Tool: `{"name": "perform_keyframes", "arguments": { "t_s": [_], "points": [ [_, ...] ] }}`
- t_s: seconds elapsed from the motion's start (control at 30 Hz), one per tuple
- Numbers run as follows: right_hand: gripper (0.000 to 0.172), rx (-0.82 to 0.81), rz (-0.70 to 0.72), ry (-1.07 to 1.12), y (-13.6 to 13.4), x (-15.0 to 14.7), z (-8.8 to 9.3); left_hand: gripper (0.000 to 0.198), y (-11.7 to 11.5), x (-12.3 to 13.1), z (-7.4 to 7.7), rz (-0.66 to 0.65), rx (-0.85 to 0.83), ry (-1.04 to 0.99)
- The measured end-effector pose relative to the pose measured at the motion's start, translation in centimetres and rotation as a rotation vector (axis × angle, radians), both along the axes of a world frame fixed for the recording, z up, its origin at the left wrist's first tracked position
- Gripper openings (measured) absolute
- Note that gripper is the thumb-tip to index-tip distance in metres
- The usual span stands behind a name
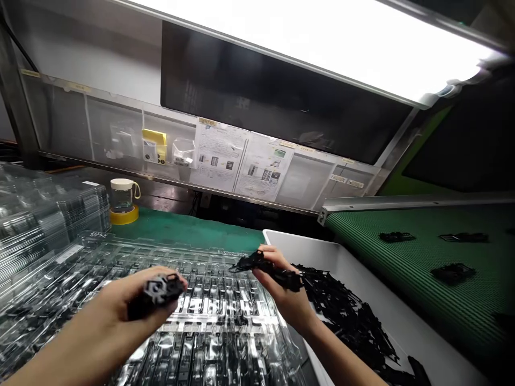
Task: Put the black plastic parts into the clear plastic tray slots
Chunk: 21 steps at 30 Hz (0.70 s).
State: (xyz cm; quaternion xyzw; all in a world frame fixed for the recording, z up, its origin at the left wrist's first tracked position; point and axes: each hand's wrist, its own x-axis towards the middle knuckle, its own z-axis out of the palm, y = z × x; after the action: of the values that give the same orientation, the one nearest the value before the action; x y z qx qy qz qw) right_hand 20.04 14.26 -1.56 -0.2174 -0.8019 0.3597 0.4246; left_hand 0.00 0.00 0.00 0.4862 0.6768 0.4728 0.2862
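The white bin [322,247] sits at the right end of the desk [189,228], and a tangled heap of black plastic parts [346,311] fills it. Just left of the bin, clear blister trays [209,300] lie stacked, their rows of pockets partly loaded with dark pieces, and more clear trays [44,214] are piled further left. The left hand [132,305] is closed around a small black part [159,292] above the trays, well left of the bin. The right hand [281,289] pinches a long black part [267,271] in its fingers right at the bin's left wall. Right of the bin, a green conveyor belt [402,252] carries several black parts [453,272]. Behind the bin, sheets hang in sleeves [241,161], their print too small to read, and a lidded jar [122,194] stands on a yellow tape roll [124,215].
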Motion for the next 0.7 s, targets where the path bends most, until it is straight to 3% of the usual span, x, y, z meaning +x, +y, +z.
{"name": "perform_keyframes", "arguments": {
  "t_s": [0.07,0.1,0.2,0.3,0.4,0.53,0.7],
  "points": [
    [0.013,0.233,0.036,-0.15,1.5,0.6,-0.8,0.018,1.5,0.2,-0.3,-0.158,0.191,0.416],
    [0.014,0.304,0.069,-0.213,2.0,0.7,-1.3,0.022,2.4,0.4,-0.7,-0.242,0.272,0.58],
    [0.016,0.409,0.155,-0.376,2.7,0.7,-2.8,0.036,5.4,1.0,-2.4,-0.445,0.369,0.851],
    [0.017,0.463,0.231,-0.542,3.0,0.7,-3.7,0.041,7.9,1.7,-4.3,-0.544,0.365,0.881],
    [0.023,0.436,0.261,-0.618,3.2,1.2,-3.8,0.047,8.9,1.9,-5.5,-0.632,0.288,0.87],
    [0.027,0.382,0.222,-0.635,3.2,2.2,-3.5,0.058,8.3,1.2,-5.3,-0.734,0.17,0.814],
    [0.044,0.275,0.216,-0.699,2.9,3.0,-3.8,0.049,7.6,0.2,-4.6,-0.75,0.08,0.823]
  ]
}}
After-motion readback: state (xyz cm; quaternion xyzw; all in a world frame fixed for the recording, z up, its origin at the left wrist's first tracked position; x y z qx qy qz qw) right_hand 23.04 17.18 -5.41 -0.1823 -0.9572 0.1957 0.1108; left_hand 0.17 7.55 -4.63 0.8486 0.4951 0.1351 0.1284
